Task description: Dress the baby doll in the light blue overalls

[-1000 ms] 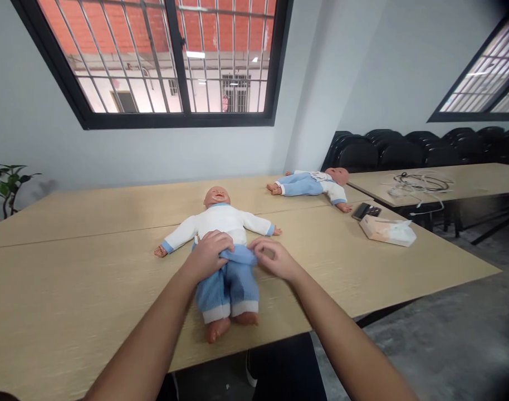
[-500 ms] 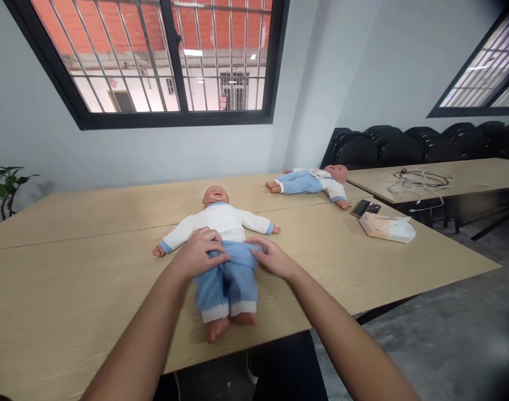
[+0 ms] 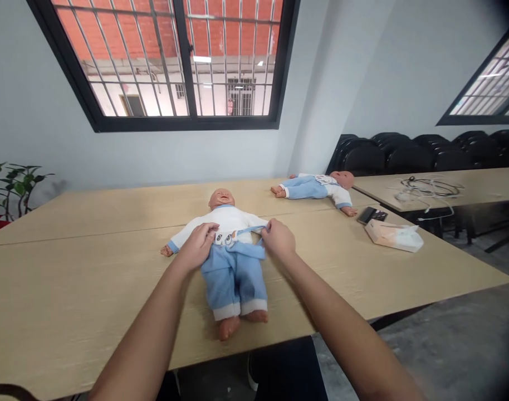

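Note:
A baby doll (image 3: 221, 199) lies on its back on the table, feet toward me, in a white top with blue trim and blue overalls (image 3: 233, 270). The overalls' white bib (image 3: 224, 238), with printed eyes, is spread over the doll's belly. My left hand (image 3: 198, 244) has its fingers closed at the bib's left edge. On the other side my right hand (image 3: 279, 238) pinches a blue strap (image 3: 251, 229), pulled out sideways from the bib. Another blue piece of the overalls lies folded loosely below that hand.
A second doll (image 3: 311, 186) in similar clothes lies farther back. Right of it are a dark flat object (image 3: 372, 215) and a tissue pack (image 3: 393, 235). Cables (image 3: 430, 188) lie on another table before stacked black chairs (image 3: 409, 153). A plant (image 3: 18, 186) stands at left.
The bib, earlier folded down out of sight, now lies up on the belly. My right hand has moved up and drawn a strap outward. My left hand has shifted up to the bib's edge.

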Demonstrator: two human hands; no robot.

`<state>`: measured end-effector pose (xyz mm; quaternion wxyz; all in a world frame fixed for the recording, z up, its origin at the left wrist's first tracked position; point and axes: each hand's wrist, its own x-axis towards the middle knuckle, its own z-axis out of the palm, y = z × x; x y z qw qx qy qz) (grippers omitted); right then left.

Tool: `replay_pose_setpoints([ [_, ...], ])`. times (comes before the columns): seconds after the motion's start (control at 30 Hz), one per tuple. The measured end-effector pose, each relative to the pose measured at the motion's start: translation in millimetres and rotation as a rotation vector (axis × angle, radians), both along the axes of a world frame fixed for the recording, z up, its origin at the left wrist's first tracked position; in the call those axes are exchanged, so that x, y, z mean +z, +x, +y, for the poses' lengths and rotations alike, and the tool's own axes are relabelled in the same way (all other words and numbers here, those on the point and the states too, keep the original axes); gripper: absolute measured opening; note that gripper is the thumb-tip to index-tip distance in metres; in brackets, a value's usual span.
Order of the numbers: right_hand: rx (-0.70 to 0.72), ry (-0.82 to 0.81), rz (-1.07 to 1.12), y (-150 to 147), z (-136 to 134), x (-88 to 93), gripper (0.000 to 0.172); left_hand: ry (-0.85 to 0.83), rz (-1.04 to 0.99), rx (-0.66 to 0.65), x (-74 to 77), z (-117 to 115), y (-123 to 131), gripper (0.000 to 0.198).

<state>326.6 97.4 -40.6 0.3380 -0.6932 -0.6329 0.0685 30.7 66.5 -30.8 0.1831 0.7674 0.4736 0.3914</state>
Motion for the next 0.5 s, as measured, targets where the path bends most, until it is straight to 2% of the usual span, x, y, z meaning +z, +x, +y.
replay_pose_setpoints([
  [0.07, 0.005, -0.094, -0.006, -5, -1, 2.0, 0.010, -0.085, -0.015, 0.082, -3.6, 5, -16, 0.028],
  [0.13, 0.072, -0.028, 0.048, -10, -11, 4.3, 0.012, -0.237, -0.023, 0.087, -9.7, 8, -31, 0.022],
  [0.17, 0.161, 0.039, 0.074, -11, -18, 6.1, 0.014, -0.317, -0.032, 0.056, -13.4, 8, -37, 0.021],
  [0.23, 0.449, 0.123, 0.062, -14, -35, 10.3, 0.019, -0.439, -0.061, -0.023, -20.7, 9, -44, 0.027],
  [0.3, 0.714, 0.105, -0.031, -15, -47, 13.6, 0.021, -0.506, -0.063, -0.068, -26.2, 10, -46, 0.032],
  [0.33, 0.770, 0.084, -0.079, -15, -50, 14.1, 0.021, -0.521, -0.044, -0.080, -28.0, 11, -45, 0.032],
  [0.4, 0.715, 0.064, -0.109, -16, -47, 12.3, 0.018, -0.517, 0.023, -0.088, -29.7, 15, -43, 0.029],
  [0.5, 0.508, 0.054, -0.001, -18, -30, 4.6, 0.021, -0.475, 0.074, -0.052, -30.1, 19, -41, 0.027],
])
